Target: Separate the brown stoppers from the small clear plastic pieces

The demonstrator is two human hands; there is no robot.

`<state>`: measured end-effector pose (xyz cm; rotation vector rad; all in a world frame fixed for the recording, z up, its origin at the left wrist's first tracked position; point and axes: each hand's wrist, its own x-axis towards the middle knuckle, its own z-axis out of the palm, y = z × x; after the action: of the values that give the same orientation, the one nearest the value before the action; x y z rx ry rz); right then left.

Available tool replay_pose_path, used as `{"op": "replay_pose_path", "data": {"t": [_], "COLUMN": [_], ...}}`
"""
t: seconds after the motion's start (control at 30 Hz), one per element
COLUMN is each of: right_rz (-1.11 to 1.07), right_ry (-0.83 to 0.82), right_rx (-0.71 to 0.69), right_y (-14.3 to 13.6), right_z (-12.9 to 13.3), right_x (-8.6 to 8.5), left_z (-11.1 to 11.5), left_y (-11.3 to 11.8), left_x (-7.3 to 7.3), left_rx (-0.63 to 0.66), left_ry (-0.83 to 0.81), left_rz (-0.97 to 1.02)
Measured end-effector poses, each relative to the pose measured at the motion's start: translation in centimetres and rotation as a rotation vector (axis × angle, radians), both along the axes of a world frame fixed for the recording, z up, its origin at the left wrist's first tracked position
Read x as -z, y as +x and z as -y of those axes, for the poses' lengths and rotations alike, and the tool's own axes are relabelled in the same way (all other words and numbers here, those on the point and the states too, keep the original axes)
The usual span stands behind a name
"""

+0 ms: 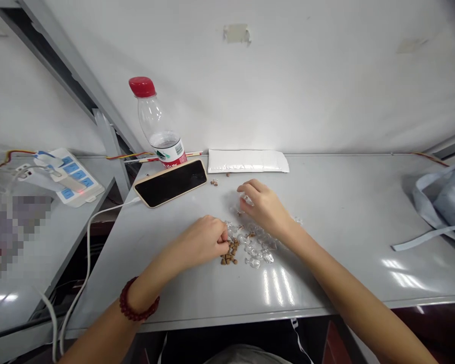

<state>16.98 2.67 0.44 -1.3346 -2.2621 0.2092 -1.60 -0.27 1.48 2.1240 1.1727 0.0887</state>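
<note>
My left hand (205, 240) is closed in a pinch at the left edge of a small pile of brown pellets (230, 255). Whatever its fingertips hold is hidden. To the right, my right hand (264, 206) curls over scattered small clear plastic pieces (258, 248), thumb and index finger bent around what looks like one clear plastic piece (246, 199). The clear pieces lie on the grey table (345, 222), some touching the brown pile. A few brown bits are mixed among them. My right hand and forearm cover part of the spread.
Behind the hands lie a phone (170, 184) on a white cable and a flat white packet (247, 162). A red-capped bottle (163, 134) stands behind the phone. A few brown crumbs (214, 182) lie near the packet. At left is a power strip (76, 177); at right, grey-blue fabric (453, 197).
</note>
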Motion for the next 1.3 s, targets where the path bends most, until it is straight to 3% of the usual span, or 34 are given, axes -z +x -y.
{"op": "replay_pose_path", "data": {"t": [0.17,0.3,0.4,0.6,0.73,0.93,1.2,1.3], "right_rz": [-0.472,-0.662,-0.769,-0.862,-0.948,-1.068,-1.098,-1.118], "right_ry": [-0.331,-0.616,-0.721,-0.799,-0.873,-0.875,-0.848,-0.853], "right_rx": [-0.134,-0.193,-0.195,-0.167,-0.149,-0.045,0.06,0.086], "right_y": [1.0,0.7,0.5,0.6,0.4,-0.2,-0.5,-0.6], "right_z": [2.4,3.1,3.1,3.2,3.3,3.3,3.7,3.9], "right_x": [-1.2,-1.0,-1.0,-1.4,-1.2,-0.6,-1.0,-1.2], "left_z": [-0.4,-1.1,-1.3,-1.0,-0.7,-0.3,-0.3,-0.2], "left_y": [-0.4,-1.1,-1.3,-0.4,0.0,0.5,0.4,0.6], "left_x": [-1.0,-2.3,-2.6,-2.4,-2.3,-1.4,-1.4,-0.6], "left_rx": [-0.083,-0.274,-0.393,-0.434,-0.402,-0.248,-0.116,-0.108], "left_ry": [-0.125,-0.193,-0.182,-0.196,-0.127,0.26,0.256,0.384], "left_rz": [0.077,0.305,0.417,0.553,0.555,0.502,0.408,0.389]}}
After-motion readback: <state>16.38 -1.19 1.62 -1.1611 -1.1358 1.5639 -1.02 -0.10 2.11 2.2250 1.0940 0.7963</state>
